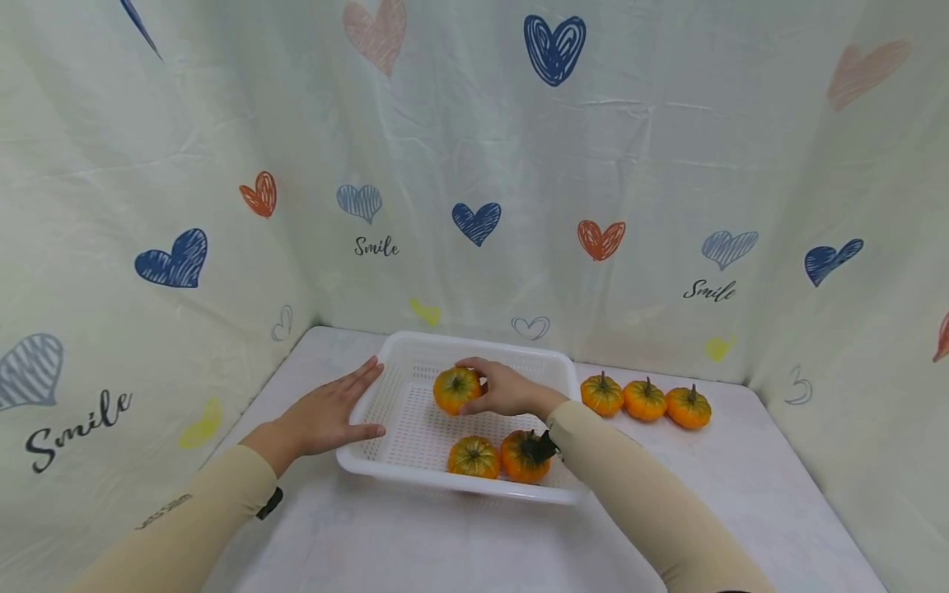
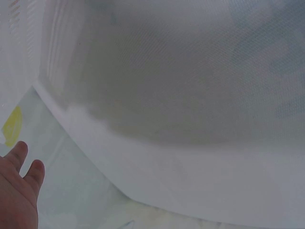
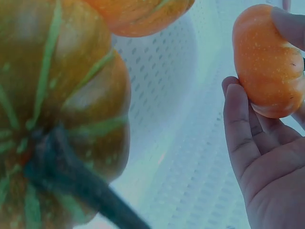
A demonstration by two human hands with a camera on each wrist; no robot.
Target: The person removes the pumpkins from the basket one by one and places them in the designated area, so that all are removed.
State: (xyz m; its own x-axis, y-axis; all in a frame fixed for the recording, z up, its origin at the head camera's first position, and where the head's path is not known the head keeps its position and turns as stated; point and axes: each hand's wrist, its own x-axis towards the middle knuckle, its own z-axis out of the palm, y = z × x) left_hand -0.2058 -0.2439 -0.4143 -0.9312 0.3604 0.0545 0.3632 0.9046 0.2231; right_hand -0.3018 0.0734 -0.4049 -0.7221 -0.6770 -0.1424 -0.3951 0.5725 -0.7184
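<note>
pumpkin (image 1: pixel 455 392): squat, ribbed, glossy orange, greenish streaks at top; within white perforated basket (image 1: pixel 415 441), gripped between thumb and fingers of right hand (image 1: pixel 510 390). left hand (image 1: pixel 326 414): fingers extended, thumb apart, at basket's left rim. table (image 1: pixel 415 543) whitish; pale curtain (image 1: pixel 645 148) behind, heart-printed.

The right hand (image 3: pixel 274 167) extends from the lower right corner and grips an orange pumpkin (image 3: pixel 262 62), thumb (image 3: pixel 291 26) at the upper right, fingers (image 3: pixel 237 119) below. A green-striped pumpkin (image 3: pixel 90 90) fills the left side, close to the camera; its dark stem (image 3: pixel 71 176) points toward the lower right. A second orange pumpkin (image 3: pixel 143 16) is cut off by the top edge; contact between these two cannot be determined. A white perforated basket (image 3: pixel 186 191) forms the background.
</note>
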